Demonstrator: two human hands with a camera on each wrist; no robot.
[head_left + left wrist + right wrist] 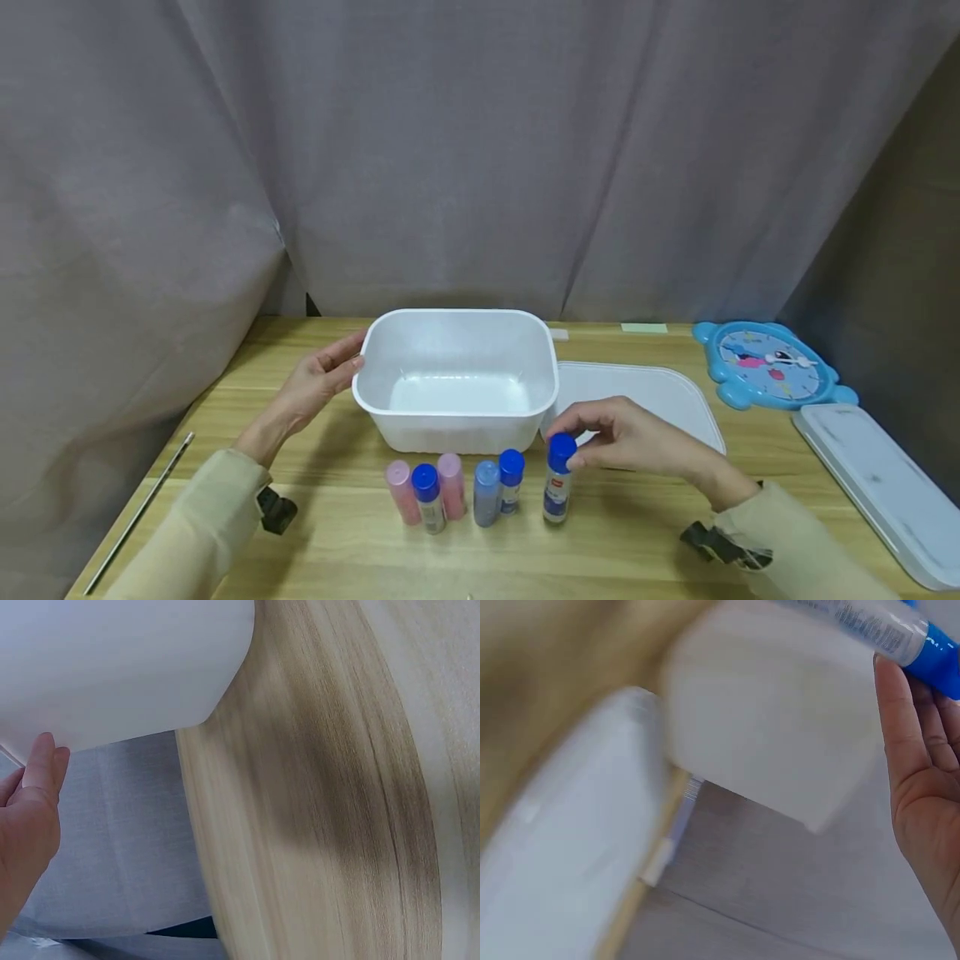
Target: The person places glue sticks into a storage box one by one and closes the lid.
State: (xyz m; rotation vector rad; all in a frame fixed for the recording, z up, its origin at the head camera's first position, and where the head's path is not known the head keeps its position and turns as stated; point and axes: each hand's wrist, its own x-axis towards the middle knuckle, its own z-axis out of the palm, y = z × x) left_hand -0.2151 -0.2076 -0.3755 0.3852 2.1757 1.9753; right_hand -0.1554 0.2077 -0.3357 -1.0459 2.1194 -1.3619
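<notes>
A white plastic tub (457,433) stands in the middle of the table. My left hand (318,383) holds its left rim, thumb at the edge; the left wrist view shows fingers (46,761) along the tub's outer wall. My right hand (626,437) pinches a glue stick (557,492) by its blue cap, nearly upright, in front of the tub's right corner. Whether its base touches the table I cannot tell. In front of the tub stand pink tubes (402,493) (452,487), a pale blue tube (487,493) and blue-capped glue sticks (430,500) (511,483).
A flat white lid (645,383) lies behind my right hand. Farther right are a blue toy clock (772,365) and a long white tray-like piece (885,492). A thin metal rod (138,512) lies along the left table edge. Grey curtain (450,167) closes off the back.
</notes>
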